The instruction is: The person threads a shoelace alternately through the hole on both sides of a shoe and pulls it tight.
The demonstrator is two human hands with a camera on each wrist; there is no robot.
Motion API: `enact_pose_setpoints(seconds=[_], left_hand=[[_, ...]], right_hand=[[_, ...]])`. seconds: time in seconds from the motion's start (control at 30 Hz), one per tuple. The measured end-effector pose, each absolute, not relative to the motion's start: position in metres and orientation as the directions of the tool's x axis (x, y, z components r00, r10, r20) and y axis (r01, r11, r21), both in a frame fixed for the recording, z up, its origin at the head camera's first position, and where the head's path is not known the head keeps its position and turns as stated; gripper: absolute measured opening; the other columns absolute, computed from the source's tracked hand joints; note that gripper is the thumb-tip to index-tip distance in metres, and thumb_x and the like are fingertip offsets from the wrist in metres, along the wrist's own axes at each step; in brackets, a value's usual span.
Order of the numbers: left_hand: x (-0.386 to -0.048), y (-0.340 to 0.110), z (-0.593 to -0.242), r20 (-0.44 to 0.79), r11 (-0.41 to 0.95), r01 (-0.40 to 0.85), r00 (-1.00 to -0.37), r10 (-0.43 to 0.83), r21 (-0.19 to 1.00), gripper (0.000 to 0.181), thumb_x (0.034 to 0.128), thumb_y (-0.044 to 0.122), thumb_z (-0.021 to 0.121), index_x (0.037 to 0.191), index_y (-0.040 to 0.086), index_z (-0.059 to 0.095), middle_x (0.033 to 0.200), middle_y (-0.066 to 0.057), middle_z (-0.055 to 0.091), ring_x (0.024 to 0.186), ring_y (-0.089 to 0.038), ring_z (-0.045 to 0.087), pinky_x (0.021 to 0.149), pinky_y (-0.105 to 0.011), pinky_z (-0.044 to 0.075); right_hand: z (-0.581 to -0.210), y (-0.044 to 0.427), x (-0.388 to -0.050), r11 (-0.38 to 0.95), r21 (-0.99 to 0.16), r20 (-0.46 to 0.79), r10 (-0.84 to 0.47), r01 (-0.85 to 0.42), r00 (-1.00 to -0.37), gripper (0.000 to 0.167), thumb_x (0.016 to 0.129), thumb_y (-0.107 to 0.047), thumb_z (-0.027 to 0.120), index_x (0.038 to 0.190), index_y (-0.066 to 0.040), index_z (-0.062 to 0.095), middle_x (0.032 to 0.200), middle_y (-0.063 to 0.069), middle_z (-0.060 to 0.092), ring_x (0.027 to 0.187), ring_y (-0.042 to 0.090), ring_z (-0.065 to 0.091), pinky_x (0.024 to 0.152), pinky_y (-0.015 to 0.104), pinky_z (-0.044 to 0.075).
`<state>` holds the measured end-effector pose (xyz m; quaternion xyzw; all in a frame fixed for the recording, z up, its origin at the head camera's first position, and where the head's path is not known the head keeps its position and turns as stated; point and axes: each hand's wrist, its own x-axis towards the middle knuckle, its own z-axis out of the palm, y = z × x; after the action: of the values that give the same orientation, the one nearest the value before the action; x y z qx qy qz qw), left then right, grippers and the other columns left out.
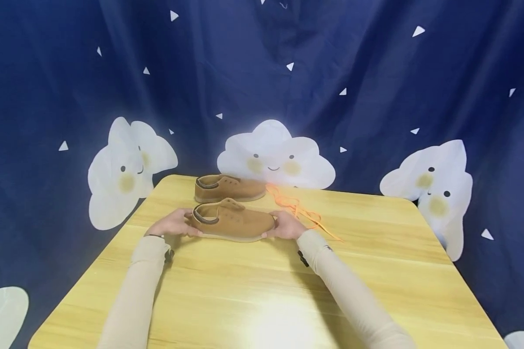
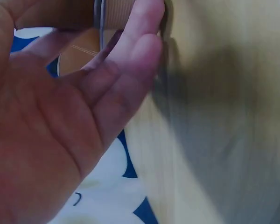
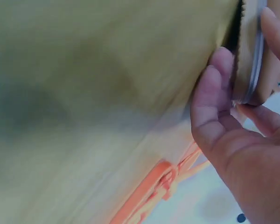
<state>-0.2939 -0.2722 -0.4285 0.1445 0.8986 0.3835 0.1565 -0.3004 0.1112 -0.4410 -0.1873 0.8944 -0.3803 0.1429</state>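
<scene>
A brown shoe without laces lies between both hands in the head view, its toe pointing right. My left hand grips it at the heel, thumb along the near side. At the toe, my right hand holds the other end. In the left wrist view, fingers reach beside the heel and its sole edge. The right wrist view shows the toe sole between thumb and fingers. Just behind stands a second brown shoe, parallel to the first, also toe to the right.
Orange laces lie in a loose tangle right of the shoes. Everything rests on a wooden table with rounded corners. A dark blue curtain with white clouds hangs behind the far edge.
</scene>
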Motion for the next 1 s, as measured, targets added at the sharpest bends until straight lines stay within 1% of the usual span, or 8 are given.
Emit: enact_pose_setpoints(seconds=[0.1, 0.17, 0.23, 0.37, 0.53, 0.6, 0.8, 1.0], left_hand=[[-0.289, -0.27, -0.427, -0.18, 0.69, 0.178, -0.893, 0.413, 0.701, 0.05, 0.0818, 0.031, 0.087, 0.122, 0.008, 0.068, 0.118, -0.014, 0.069, 0.093, -0.023, 0.066, 0.086, -0.042, 0.055], [-0.286, -0.265, -0.426, -0.177, 0.697, 0.21, -0.881, 0.44, 0.685, 0.054, 0.0806, 0.032, 0.088, 0.125, 0.009, 0.068, 0.12, -0.014, 0.069, 0.102, -0.025, 0.066, 0.093, -0.045, 0.054], [-0.282, -0.259, -0.425, -0.18, 0.698, 0.227, -0.87, 0.459, 0.679, 0.057, 0.0791, 0.034, 0.089, 0.127, 0.01, 0.068, 0.122, -0.013, 0.069, 0.108, -0.024, 0.067, 0.099, -0.045, 0.051], [-0.276, -0.242, -0.425, -0.182, 0.669, 0.253, -0.842, 0.508, 0.699, 0.056, 0.0765, 0.029, 0.091, 0.124, 0.01, 0.069, 0.116, -0.012, 0.069, 0.097, -0.019, 0.069, 0.091, -0.036, 0.052], [-0.269, -0.221, -0.423, -0.169, 0.643, 0.313, -0.801, 0.574, 0.699, 0.059, 0.074, 0.029, 0.093, 0.124, 0.01, 0.068, 0.115, -0.01, 0.067, 0.087, -0.016, 0.066, 0.085, -0.033, 0.054], [-0.267, -0.213, -0.423, -0.165, 0.635, 0.333, -0.787, 0.594, 0.697, 0.062, 0.0737, 0.03, 0.093, 0.126, 0.012, 0.067, 0.116, -0.008, 0.067, 0.088, -0.017, 0.065, 0.086, -0.035, 0.054], [-0.26, -0.184, -0.431, -0.114, 0.584, 0.41, -0.743, 0.659, 0.701, 0.072, 0.0735, 0.036, 0.093, 0.135, 0.015, 0.063, 0.125, -0.003, 0.069, 0.105, -0.016, 0.064, 0.099, -0.04, 0.052], [-0.251, -0.162, -0.437, -0.086, 0.541, 0.411, -0.733, 0.674, 0.734, 0.068, 0.0752, 0.037, 0.092, 0.134, 0.018, 0.063, 0.124, -0.001, 0.069, 0.101, -0.016, 0.065, 0.091, -0.035, 0.054]], right_hand=[[-0.446, 0.122, -0.293, 0.595, -0.745, -0.059, -0.51, -0.302, -0.858, 0.06, 0.085, -0.015, 0.086, 0.139, -0.004, 0.061, 0.071, 0.016, 0.072, 0.048, 0.006, 0.048, 0.052, 0.022, 0.043], [-0.446, 0.13, -0.286, 0.567, -0.754, -0.037, -0.54, -0.331, -0.841, 0.056, 0.085, -0.012, 0.085, 0.136, -0.003, 0.063, 0.068, 0.017, 0.072, 0.046, 0.006, 0.049, 0.05, 0.022, 0.043], [-0.446, 0.139, -0.277, 0.556, -0.753, -0.026, -0.559, -0.351, -0.829, 0.056, 0.085, -0.011, 0.085, 0.134, 0.001, 0.062, 0.072, 0.017, 0.074, 0.051, 0.008, 0.059, 0.053, 0.022, 0.047], [-0.44, 0.159, -0.261, 0.572, -0.735, -0.039, -0.571, -0.363, -0.82, 0.058, 0.085, -0.012, 0.085, 0.133, 0.006, 0.06, 0.083, 0.016, 0.078, 0.064, 0.019, 0.072, 0.059, 0.024, 0.054], [-0.438, 0.182, -0.245, 0.582, -0.721, -0.039, -0.578, -0.377, -0.815, 0.06, 0.084, -0.015, 0.086, 0.134, 0.006, 0.058, 0.076, 0.013, 0.075, 0.058, 0.014, 0.066, 0.057, 0.023, 0.051], [-0.438, 0.193, -0.238, 0.578, -0.723, -0.035, -0.577, -0.378, -0.816, 0.062, 0.084, -0.016, 0.086, 0.134, 0.005, 0.057, 0.076, 0.012, 0.074, 0.058, 0.012, 0.063, 0.058, 0.023, 0.05], [-0.438, 0.225, -0.218, 0.588, -0.723, -0.047, -0.564, -0.362, -0.824, 0.059, 0.084, -0.019, 0.087, 0.131, 0.004, 0.059, 0.084, 0.009, 0.072, 0.064, 0.01, 0.059, 0.061, 0.024, 0.05], [-0.439, 0.249, -0.206, 0.632, -0.682, -0.049, -0.542, -0.369, -0.839, 0.062, 0.083, -0.022, 0.088, 0.131, 0.003, 0.059, 0.081, 0.005, 0.069, 0.065, 0.01, 0.059, 0.061, 0.023, 0.051]])
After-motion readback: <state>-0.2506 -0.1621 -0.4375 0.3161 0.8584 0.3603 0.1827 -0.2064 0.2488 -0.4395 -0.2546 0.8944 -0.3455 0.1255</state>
